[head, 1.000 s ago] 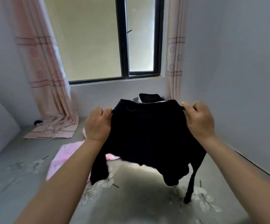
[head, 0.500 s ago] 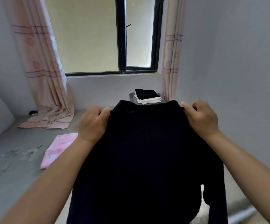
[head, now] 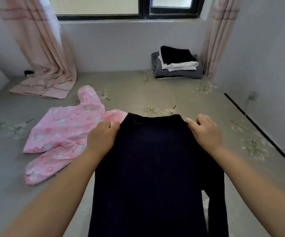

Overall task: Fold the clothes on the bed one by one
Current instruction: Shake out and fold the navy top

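left hand (head: 102, 139) and right hand (head: 205, 132) each pinch shoulder of dark sweater (head: 152, 168). sweater on bed (head: 138, 93), collar at far end, long axis running back toward person. both hands equally near. pink garment (head: 65, 134) beside, left.

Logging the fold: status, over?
Left hand and right hand pinch shoulders of the dark navy knit sweater. Pink floral garment beside it, left.
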The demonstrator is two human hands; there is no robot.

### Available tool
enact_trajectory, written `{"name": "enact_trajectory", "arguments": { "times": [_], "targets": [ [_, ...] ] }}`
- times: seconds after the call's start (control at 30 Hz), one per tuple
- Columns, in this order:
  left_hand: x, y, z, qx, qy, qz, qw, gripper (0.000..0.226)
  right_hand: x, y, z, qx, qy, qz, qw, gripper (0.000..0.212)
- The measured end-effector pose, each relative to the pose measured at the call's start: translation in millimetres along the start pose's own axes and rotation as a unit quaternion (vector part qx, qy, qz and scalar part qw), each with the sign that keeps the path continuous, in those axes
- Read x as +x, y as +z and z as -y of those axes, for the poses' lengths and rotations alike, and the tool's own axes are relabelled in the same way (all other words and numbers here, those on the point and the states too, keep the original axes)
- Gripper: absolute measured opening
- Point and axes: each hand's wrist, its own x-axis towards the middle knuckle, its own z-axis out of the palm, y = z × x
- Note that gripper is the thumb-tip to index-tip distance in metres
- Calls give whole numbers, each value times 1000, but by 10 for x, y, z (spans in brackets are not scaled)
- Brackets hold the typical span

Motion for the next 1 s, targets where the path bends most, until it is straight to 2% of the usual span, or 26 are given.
{"name": "enact_trajectory", "arguments": {
  "times": [0.13, 0.23, 0.43, 0.5, 0.57, 0.6, 0.67, 0.73, 0.83, 0.9, 0.93, 1.0],
  "targets": [
    [313, 877, -5, -31, -37, 57, 997, 14, 194, 881, -252, 4, -26, 40, 999, 26],
    [456, 1398, 67, -15, -27, 74, 997, 18, 230, 1420, -370, 14, -20, 86, 996, 28],
    [979, 2404, 381, -22, -6, 93, 995, 13, 537, 2482, -695, 8, -31, 73, 997, 27],
    [1190, 2749, 475, 2, -37, 112, 993, 18, 700, 2808, -755, 9, -24, 67, 997, 23],
    [1403, 3128, 541, 16, -75, 130, 989, 25, 861, 3224, -789, -2, -1, 76, 997, 17],
    [1464, 3328, 535, 6, -97, 138, 986, 28, 906, 3457, -778, -22, 23, 111, 993, 21],
    [1462, 3645, 429, -15, -131, 153, 979, 39, 878, 3839, -710, -50, 86, 210, 973, 45],
    [1285, 3928, 242, -38, -140, 172, 974, 49, 654, 4121, -596, -41, 129, 274, 952, 54],
    [851, 4110, -50, -74, -120, 144, 979, 53, 172, 4301, -443, 1, 104, 270, 957, 51],
    [652, 4163, -153, -59, -41, 123, 990, 48, -11, 4347, -462, 16, 120, 289, 950, 50],
    [586, 4195, -161, -45, -10, 145, 988, 48, -33, 4378, -495, 22, 145, 296, 944, 49],
    [534, 4273, -149, -71, -38, 232, 969, 55, 16, 4444, -576, 38, 202, 288, 935, 47]
  ]
}}
